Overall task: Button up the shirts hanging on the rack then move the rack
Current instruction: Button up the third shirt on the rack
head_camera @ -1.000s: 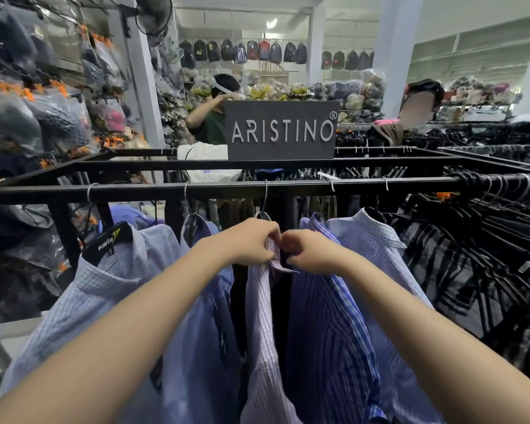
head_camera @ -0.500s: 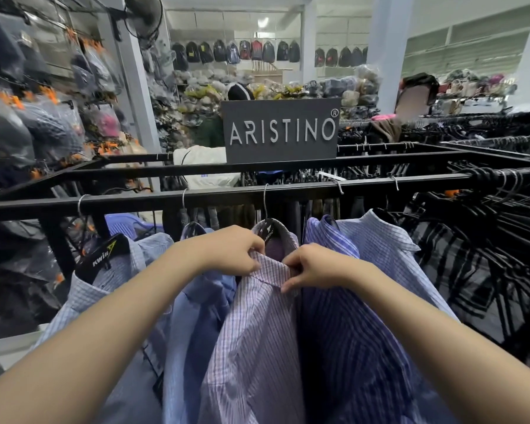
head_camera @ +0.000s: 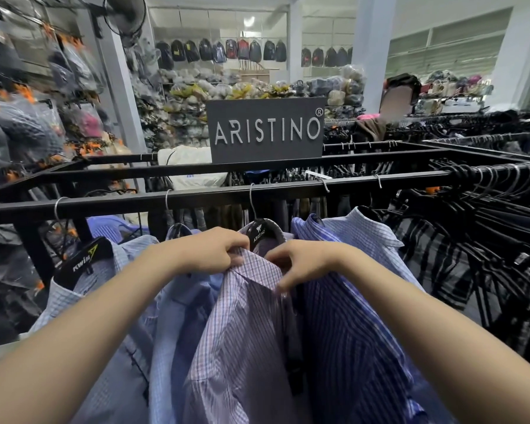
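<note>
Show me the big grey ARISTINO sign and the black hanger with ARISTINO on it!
grey ARISTINO sign [head_camera: 266, 131]: head view, middle of its lettering.
black ARISTINO hanger [head_camera: 262, 232]: head view, its printed neck.

We see two bare forearms with no sleeves reaching into view, ending in the left hand [head_camera: 210, 250] and right hand [head_camera: 303, 264]; no rings, watch, bracelets or gloves show on them.

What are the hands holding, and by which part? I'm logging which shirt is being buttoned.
Both hold the purple checked shirt at its collar: the left hand pinches the left side, the right hand the right side, just below the hanger.
</note>
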### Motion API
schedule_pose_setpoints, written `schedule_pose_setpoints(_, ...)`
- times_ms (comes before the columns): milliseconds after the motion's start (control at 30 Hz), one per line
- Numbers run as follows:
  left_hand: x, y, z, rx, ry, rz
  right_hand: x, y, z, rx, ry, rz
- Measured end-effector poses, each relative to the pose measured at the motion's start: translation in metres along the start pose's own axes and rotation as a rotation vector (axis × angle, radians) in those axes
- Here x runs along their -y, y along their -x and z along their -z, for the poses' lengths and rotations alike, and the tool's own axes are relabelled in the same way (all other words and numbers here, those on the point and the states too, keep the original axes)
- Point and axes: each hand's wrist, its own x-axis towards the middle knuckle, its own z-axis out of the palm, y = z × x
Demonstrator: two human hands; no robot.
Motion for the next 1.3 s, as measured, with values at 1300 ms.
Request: schedule_pose_setpoints(1300,-0.038,0.086,-0.141,-0.676,0.672,0.257,0.044,0.054,-0.124,-0.476,-0.428,-0.019)
